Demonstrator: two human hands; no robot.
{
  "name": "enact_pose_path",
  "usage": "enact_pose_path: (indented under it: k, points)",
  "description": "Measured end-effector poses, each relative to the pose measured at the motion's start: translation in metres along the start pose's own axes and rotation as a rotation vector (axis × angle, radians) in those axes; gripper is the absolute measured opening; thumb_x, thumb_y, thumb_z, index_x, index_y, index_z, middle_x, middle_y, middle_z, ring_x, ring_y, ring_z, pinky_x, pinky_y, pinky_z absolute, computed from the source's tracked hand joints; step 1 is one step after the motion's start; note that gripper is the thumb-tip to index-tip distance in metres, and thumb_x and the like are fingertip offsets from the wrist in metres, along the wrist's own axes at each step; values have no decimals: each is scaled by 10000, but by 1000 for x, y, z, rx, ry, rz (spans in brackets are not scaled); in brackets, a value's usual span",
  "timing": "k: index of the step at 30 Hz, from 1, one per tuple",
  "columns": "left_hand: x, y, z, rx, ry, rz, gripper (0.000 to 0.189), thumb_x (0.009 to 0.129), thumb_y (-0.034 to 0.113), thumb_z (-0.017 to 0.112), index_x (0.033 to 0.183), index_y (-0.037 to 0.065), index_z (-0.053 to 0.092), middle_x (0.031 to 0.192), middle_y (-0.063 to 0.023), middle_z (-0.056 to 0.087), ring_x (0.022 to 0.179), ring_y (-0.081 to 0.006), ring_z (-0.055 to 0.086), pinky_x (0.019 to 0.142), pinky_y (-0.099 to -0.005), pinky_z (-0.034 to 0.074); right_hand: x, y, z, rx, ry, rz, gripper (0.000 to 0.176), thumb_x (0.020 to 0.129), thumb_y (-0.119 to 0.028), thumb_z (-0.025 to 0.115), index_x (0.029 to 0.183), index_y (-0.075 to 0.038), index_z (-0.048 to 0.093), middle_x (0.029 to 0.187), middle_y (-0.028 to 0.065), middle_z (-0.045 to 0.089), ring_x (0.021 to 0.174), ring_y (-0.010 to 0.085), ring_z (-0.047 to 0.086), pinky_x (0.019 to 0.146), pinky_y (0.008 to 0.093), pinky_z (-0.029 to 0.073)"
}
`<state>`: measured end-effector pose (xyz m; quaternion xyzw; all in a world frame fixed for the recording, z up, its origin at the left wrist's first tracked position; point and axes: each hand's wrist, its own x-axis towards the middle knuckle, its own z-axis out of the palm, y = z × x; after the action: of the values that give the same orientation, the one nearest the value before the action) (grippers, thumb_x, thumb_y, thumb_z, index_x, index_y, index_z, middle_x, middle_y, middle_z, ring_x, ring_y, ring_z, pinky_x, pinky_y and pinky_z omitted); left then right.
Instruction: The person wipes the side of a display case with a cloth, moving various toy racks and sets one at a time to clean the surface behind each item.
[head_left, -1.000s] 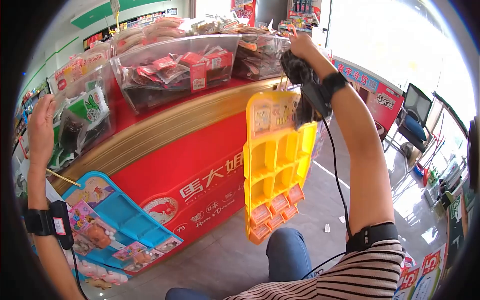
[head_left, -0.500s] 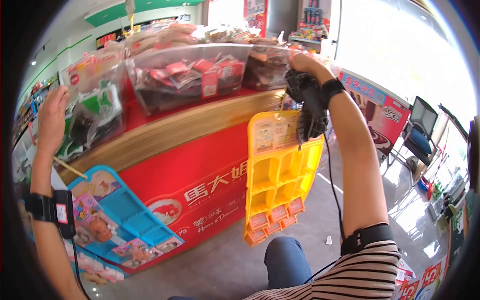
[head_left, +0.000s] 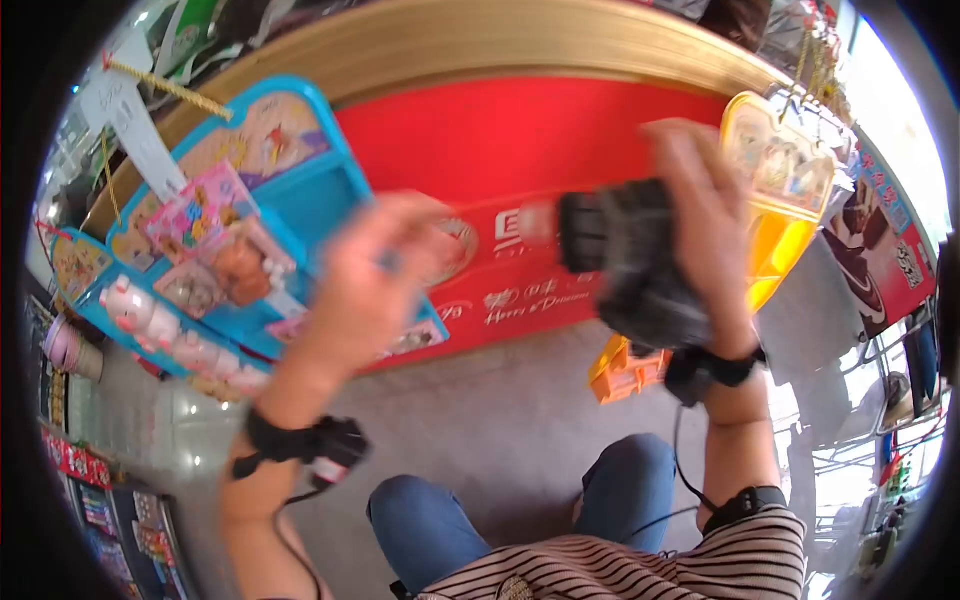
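Both of my hands hover in front of the red counter panel (head_left: 520,130), smeared by motion. My left hand (head_left: 380,270) overlaps the right edge of a blue compartment tray (head_left: 310,200) in this view; its fingers blur together. The tray carries a pink picture packet (head_left: 205,215) and a brown toy figure (head_left: 240,270). My right hand (head_left: 710,210) is raised beside a yellow compartment tray (head_left: 780,250), fingers pointing up. A bulky black device (head_left: 640,250) lies along its palm side, near the wrist strap; whether the fingers grip it I cannot tell.
The wooden counter edge (head_left: 480,50) runs across the top, with packaged goods above it. Pink pig toys (head_left: 160,320) line the lower left. Orange small boxes (head_left: 630,370) hang below the right hand. My knees (head_left: 430,520) are over the grey floor (head_left: 500,400).
My view has tilted down to the counter front. My right hand has left the bins above the counter and come down. The left hand has swung inward from the far left.
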<state>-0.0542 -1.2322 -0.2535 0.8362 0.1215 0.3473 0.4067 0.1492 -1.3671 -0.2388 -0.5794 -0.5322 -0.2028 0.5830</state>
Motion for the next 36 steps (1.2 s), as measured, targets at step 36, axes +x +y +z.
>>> enact_pose_path:
  k: [36]
  points:
    - [-78, -79, 49, -803, 284, -350, 200, 861, 203, 459, 933, 33, 536, 801, 44, 488, 735, -34, 432, 655, -194, 359, -147, 121, 82, -74, -715, 595, 326, 730, -288, 619, 868, 2, 565, 746, 92, 592, 693, 143, 547, 625, 268, 439]
